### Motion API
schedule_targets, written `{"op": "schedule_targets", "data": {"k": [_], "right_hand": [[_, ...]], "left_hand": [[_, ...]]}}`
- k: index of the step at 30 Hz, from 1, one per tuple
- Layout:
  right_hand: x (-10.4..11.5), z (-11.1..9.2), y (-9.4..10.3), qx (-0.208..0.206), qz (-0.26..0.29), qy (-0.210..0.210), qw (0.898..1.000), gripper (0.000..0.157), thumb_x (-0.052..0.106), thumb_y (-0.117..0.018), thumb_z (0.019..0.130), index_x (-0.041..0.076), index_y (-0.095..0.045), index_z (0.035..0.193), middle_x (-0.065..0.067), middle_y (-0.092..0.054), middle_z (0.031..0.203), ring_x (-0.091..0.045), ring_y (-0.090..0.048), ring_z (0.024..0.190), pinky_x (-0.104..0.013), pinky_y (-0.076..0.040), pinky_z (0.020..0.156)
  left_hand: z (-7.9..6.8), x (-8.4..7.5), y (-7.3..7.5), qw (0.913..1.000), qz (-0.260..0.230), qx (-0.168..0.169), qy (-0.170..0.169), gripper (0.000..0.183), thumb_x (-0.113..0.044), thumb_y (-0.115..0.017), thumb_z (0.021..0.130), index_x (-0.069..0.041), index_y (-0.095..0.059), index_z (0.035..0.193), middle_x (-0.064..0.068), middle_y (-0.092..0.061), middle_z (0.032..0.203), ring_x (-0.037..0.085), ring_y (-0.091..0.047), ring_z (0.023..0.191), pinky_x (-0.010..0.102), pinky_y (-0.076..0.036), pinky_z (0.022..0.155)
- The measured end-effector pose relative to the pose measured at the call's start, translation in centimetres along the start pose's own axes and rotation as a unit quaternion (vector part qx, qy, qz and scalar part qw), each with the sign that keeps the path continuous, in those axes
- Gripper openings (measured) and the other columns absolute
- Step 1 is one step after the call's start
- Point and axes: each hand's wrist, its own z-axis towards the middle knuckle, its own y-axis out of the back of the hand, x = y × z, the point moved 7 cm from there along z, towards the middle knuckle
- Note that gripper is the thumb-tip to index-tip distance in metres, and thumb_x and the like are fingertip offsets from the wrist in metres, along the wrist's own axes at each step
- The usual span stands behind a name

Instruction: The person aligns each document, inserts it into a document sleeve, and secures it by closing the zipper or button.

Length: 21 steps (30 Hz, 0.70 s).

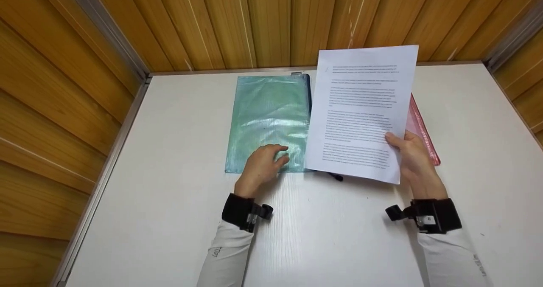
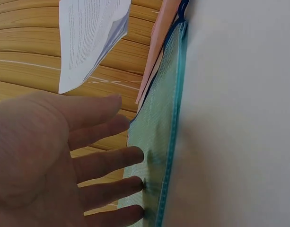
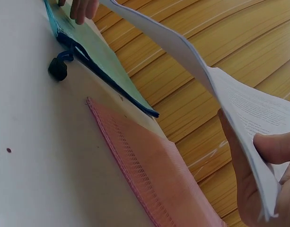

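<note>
My right hand (image 1: 415, 157) grips a stack of printed paper (image 1: 360, 113) at its lower right edge, thumb on the front and fingers behind. In the right wrist view the sheets (image 3: 182, 52) are bent and lifted off the table. A green zippered mesh pouch (image 1: 271, 108) lies flat to the left of the paper. Over its lower part hovers my left hand (image 1: 265, 164), fingers spread and holding nothing, as the left wrist view shows. A pink mesh pouch (image 3: 149, 165) lies under the raised paper, mostly hidden in the head view.
The white table (image 1: 169, 193) meets a wood-panelled wall (image 1: 271, 23) at the back. A dark zipper pull (image 3: 58, 68) sticks out from the green pouch's corner. A metal-edged frame (image 1: 114, 159) borders the table's left side.
</note>
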Motion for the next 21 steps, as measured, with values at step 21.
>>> {"op": "schedule_targets", "data": {"k": [21], "right_hand": [[-0.1, 0.2, 1.3, 0.003, 0.011, -0.005, 1.000, 0.028, 0.015, -0.059, 0.098, 0.019, -0.053, 0.126, 0.004, -0.076, 0.100, -0.014, -0.073, 0.088, -0.027, -0.059, 0.074]], "left_hand": [[-1.0, 1.8, 0.9, 0.9900, 0.095, 0.070, 0.078, 0.047, -0.036, -0.064, 0.093, -0.018, -0.059, 0.137, 0.014, -0.039, 0.157, 0.036, -0.030, 0.149, 0.067, -0.033, 0.111]]}}
